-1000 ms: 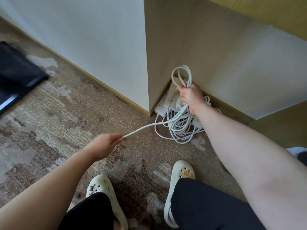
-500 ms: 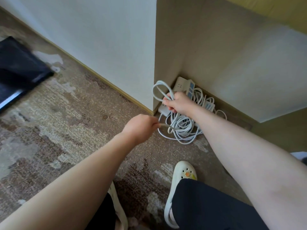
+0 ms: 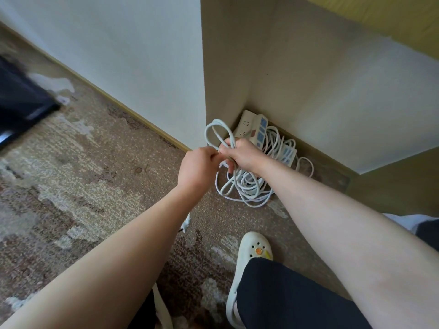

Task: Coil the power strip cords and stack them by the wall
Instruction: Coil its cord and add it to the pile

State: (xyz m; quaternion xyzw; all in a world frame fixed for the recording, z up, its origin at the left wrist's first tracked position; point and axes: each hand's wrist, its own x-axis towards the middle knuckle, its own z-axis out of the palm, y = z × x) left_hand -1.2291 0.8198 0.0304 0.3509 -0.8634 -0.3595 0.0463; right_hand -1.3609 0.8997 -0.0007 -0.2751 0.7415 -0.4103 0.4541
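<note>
My right hand (image 3: 244, 157) grips a bundle of white cord loops (image 3: 217, 134) that stick up above its fist. My left hand (image 3: 198, 167) has come up against it and pinches a strand of the same cord at my right fingers. Below both hands the rest of the white cord (image 3: 244, 188) lies in a loose pile on the carpet. White power strips (image 3: 254, 130) with blue sockets lie in the wall corner behind my right hand, and another strip (image 3: 288, 154) is beside them.
Two walls (image 3: 237, 67) meet in a corner just ahead, with a baseboard (image 3: 133, 115) along the floor. A dark object (image 3: 21, 108) lies on the patterned carpet at far left. My white shoe (image 3: 249, 255) stands near the cord pile.
My left hand has moved right and up along the cord until it meets my right hand. The right hand has come down and toward me with the loops.
</note>
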